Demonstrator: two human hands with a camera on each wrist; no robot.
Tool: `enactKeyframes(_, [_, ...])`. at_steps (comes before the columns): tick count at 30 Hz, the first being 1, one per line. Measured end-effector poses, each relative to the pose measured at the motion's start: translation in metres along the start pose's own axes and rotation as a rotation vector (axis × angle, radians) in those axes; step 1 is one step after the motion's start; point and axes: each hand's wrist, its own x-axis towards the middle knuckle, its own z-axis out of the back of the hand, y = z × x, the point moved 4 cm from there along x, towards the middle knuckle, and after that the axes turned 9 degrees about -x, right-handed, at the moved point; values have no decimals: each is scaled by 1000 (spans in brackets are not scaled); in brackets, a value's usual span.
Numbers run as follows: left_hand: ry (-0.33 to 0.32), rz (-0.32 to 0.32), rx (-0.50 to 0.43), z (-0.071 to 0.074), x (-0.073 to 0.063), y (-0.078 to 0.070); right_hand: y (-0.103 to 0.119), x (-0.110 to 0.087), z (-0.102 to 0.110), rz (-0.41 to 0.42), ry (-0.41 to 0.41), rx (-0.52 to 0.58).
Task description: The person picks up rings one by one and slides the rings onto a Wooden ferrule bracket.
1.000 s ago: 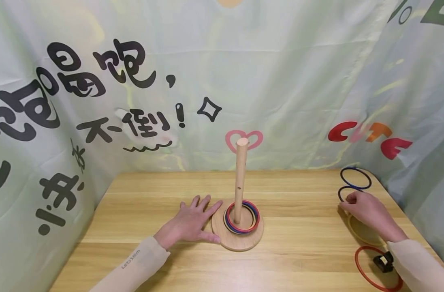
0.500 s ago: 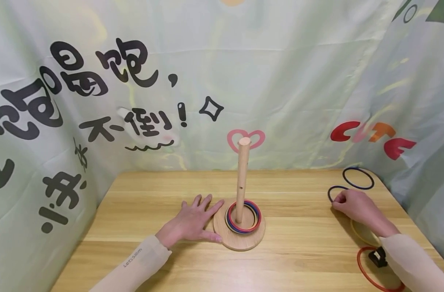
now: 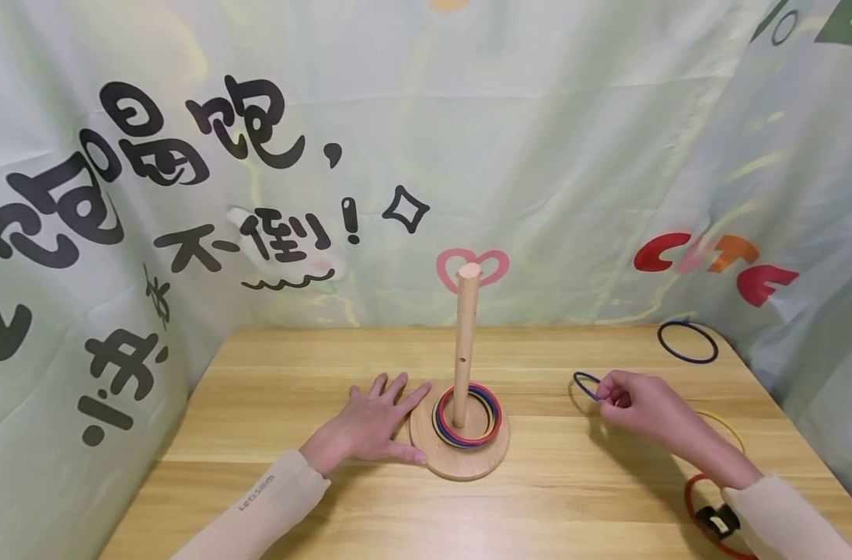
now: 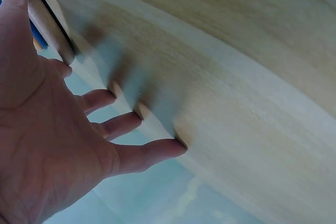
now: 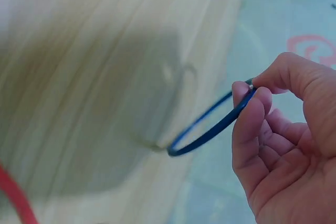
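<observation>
To the right of the wooden peg [image 3: 466,350], a slim blue ring [image 5: 210,134] hangs tilted above the table [image 3: 552,505], pinched between the thumb and fingertips of the right hand [image 3: 643,404]. Around the peg's foot I see a small pile of rings [image 3: 499,416], red uppermost, lying on its round base [image 3: 461,468]. Just left of the peg, the left hand [image 3: 366,424] lies palm down with fingers spread, thumb and forefinger at the base's edge. Farther right of the peg are another blue ring [image 3: 692,361] toward the back, a yellow ring [image 3: 730,430] partly hidden by the forearm, and a red ring [image 3: 688,498] nearest the person. Behind the peg hangs a printed cloth [image 3: 538,155].
</observation>
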Motion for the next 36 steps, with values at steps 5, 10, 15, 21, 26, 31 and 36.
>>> enactKeyframes(5, [4,4,-6,0,-1,-1,29,-10,7,59,-9,29])
enactKeyframes(10, [3,8,-9,-1,-1,0,58,-17,16,103,-49,38])
enactKeyframes(15, [1,4,-8,-1,0,0,88,-22,27,195,-141,59])
enactKeyframes(21, [-10,-9,-8,-1,-1,0,121,-24,42,307,-219,62])
enactKeyframes(26, [-12,2,-22,-2,0,2,146,-21,61,391,-317,95])
enactKeyframes(31, [-10,-7,-34,-1,-1,1,167,-17,86,406,-420,202])
enactKeyframes(36, [-12,-15,-27,-3,-1,2,186,-10,104,328,-480,318])
